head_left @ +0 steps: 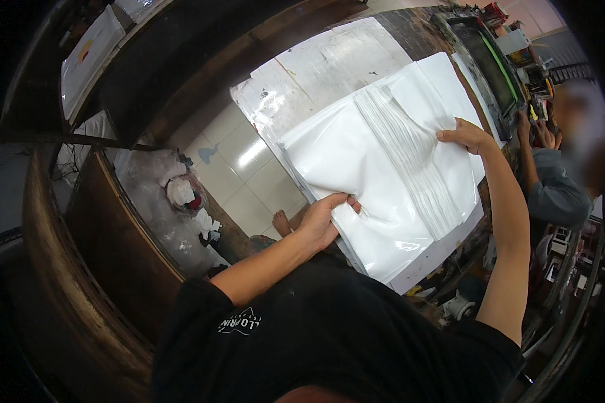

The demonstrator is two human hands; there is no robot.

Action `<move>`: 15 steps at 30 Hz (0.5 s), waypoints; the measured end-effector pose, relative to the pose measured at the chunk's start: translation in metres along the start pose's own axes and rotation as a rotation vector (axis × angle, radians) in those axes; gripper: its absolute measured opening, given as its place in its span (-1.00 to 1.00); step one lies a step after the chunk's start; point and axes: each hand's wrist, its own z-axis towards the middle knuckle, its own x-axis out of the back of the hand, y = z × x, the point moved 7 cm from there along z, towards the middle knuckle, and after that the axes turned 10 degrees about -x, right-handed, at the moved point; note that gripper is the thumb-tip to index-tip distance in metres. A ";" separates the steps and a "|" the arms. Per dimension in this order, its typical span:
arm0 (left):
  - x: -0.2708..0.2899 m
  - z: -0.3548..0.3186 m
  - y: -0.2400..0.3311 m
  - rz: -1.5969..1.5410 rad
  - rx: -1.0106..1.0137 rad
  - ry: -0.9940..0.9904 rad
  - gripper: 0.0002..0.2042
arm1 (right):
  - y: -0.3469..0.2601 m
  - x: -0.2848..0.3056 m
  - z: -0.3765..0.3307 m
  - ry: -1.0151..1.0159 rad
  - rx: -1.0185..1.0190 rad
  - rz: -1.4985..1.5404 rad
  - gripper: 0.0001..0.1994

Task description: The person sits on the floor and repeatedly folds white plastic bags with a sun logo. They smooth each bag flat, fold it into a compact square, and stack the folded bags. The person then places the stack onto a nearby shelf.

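Observation:
A stack of thin, glossy white plastic sheets [329, 151] lies in front of me on the work table. Many layered edges show as a band of fine ridges across its middle, and the sheets buckle on both sides of it. My left hand [326, 218] grips the near left edge, thumb on top and the other fingers mostly hidden below. At the right side, my right hand [467, 136] is closed on the sheets' edge, pinching it and pulling creases into the plastic. Whether these are flat sheets or bags I cannot tell.
A stained white board [343, 60] lies beyond the stack. At the right, a co-worker in a grey top [561, 191] works by a dark frame with a green strip [501, 67]. Left are tiled floor [238, 158], wooden panels [114, 221] and crumpled clear plastic [148, 195].

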 end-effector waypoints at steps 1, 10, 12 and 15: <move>0.000 0.000 0.000 0.002 -0.005 0.002 -0.82 | 0.000 -0.002 0.001 -0.024 0.009 0.009 -0.28; -0.004 -0.008 0.003 0.057 -0.121 0.075 -0.77 | -0.006 -0.002 -0.007 -0.030 0.035 0.005 -0.29; -0.002 -0.008 0.002 0.076 -0.155 0.118 -0.76 | -0.010 -0.004 -0.008 -0.013 0.008 -0.032 -0.29; -0.003 -0.003 -0.001 0.079 -0.127 0.098 -0.76 | -0.001 0.006 0.000 -0.066 0.002 0.007 -0.30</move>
